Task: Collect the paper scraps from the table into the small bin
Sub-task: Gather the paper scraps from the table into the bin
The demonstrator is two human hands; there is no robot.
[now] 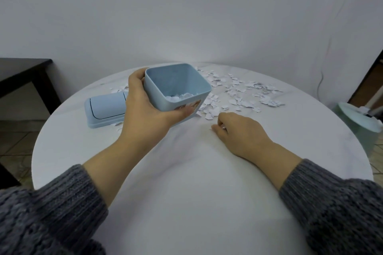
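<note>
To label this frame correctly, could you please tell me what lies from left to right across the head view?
Dark side table → blue lid → left hand gripping the small bin → right hand pinching a scrap → pale green base. Loose paper scraps spread too widely to place.

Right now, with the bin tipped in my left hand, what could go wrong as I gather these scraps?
1. The small bin, held tilted by the left hand, has scraps inside; tipping further could spill them.
2. The paper scraps lie near the table's far edge; a sweep by the right hand might push some off.
3. Scraps beside the lid could be missed.
</note>
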